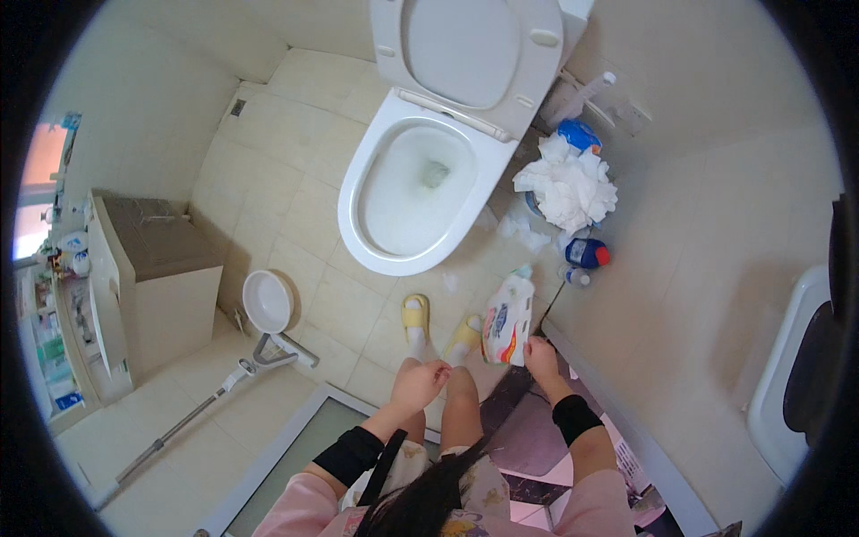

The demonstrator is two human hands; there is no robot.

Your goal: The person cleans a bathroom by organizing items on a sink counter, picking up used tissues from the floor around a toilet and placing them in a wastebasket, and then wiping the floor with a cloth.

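In my right hand (540, 357) is a white plastic package (508, 322) with coloured print, gripped by its lower right edge. It hangs above the floor tiles to the right of my feet. My left hand (421, 386) is over my knees, its fingers curled in and nothing visible in them. Before me stands a white toilet (376, 248), its lid and seat raised and some water in the bowl. To its right, crumpled white paper (567, 184) is heaped high over a bin that is mostly hidden.
A blue bottle with a red cap (587, 253) and a small clear bottle (574, 276) are by the right wall. On the left are a white basin (268, 301), a mop (194, 406) and a cabinet (174, 315). A framed door (288, 463) stands behind my left side.
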